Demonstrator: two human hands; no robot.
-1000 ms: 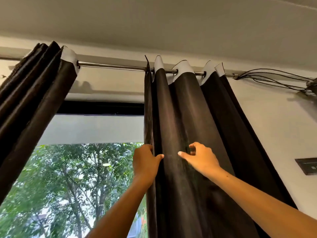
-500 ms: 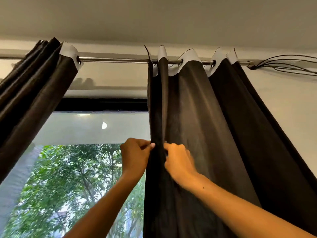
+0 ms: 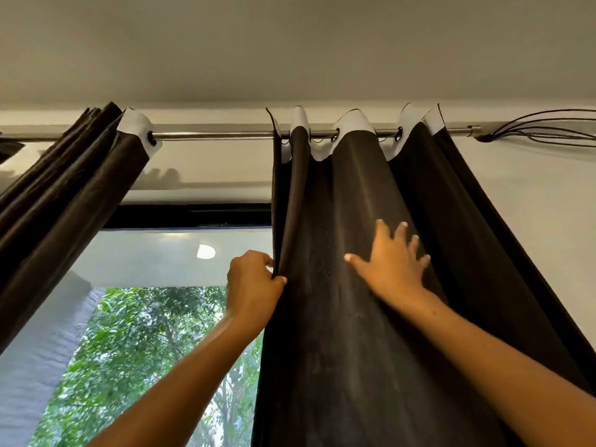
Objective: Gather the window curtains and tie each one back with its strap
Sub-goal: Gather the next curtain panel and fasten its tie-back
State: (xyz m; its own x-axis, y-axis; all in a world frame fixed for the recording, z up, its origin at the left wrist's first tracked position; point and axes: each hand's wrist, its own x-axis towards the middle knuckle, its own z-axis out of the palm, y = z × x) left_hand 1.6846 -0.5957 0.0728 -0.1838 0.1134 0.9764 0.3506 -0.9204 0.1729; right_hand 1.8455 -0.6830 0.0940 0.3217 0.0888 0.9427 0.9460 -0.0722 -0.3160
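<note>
- Two dark brown curtains hang from one metal rod (image 3: pixel 219 135) under the ceiling; we see the right curtain (image 3: pixel 361 317) filling the middle and right of the view, and the left curtain (image 3: pixel 64 201) bunched in tight folds at the rod's left end.
- Our left hand (image 3: pixel 254 287) reaches up with the forearm rising from the bottom edge, and its thumb and curled fingers pinch the inner edge of the right curtain, where the cloth meets the window (image 3: pixel 154 259).
- Our right hand (image 3: pixel 392 266) lies flat against the front of the same curtain, higher than the left hand, fingers straight and spread apart, thumb stretched out towards the left; the arm comes in from the lower right corner.
- The right curtain's white-backed top (image 3: pixel 353 119) loops along the rod in several loose waves, still spread rather than gathered.
- We see no strap in view.
- Thin dark cables (image 3: pixel 548 130) fan out from the rod's right end along the wall.
- Green trees (image 3: pixel 145 356) show through the glass below.
</note>
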